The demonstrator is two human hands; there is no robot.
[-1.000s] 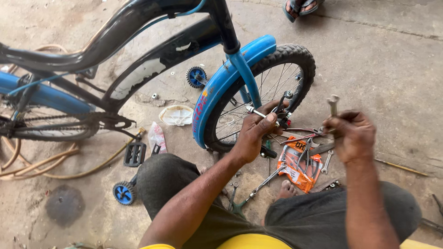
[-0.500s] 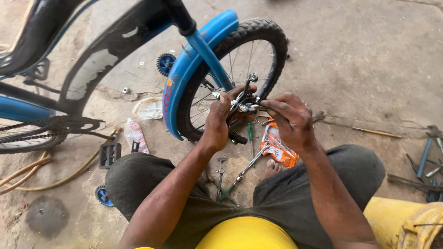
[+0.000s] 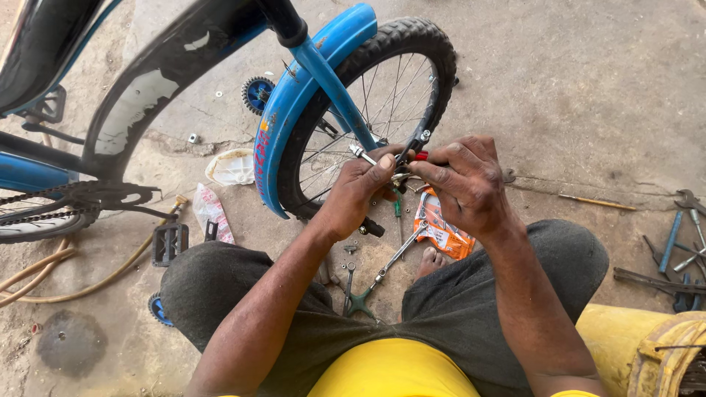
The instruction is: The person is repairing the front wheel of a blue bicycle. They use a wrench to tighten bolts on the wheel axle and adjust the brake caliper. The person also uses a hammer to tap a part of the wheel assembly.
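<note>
A blue child's bicycle stands in front of me, its rear wheel (image 3: 412, 81) under a blue mudguard (image 3: 294, 103). Both hands meet at the wheel's axle (image 3: 360, 152). My left hand (image 3: 357, 195) grips the axle end, thumb pressed on top. My right hand (image 3: 463, 184) pinches a small tool with a red handle (image 3: 418, 155) against the axle area. The exact contact point is hidden by my fingers.
On the concrete between my knees lie a Y-shaped spanner (image 3: 375, 283), an orange packet (image 3: 441, 228) and small wrenches. More wrenches (image 3: 676, 250) lie at right, beside a yellow container (image 3: 647, 345). A pedal (image 3: 169, 242), hose (image 3: 66, 283) and training wheel (image 3: 257, 92) sit at left.
My right hand came in from the right, where it held a tool up, and joined my left hand at the axle. The view has shifted closer to the wheel.
</note>
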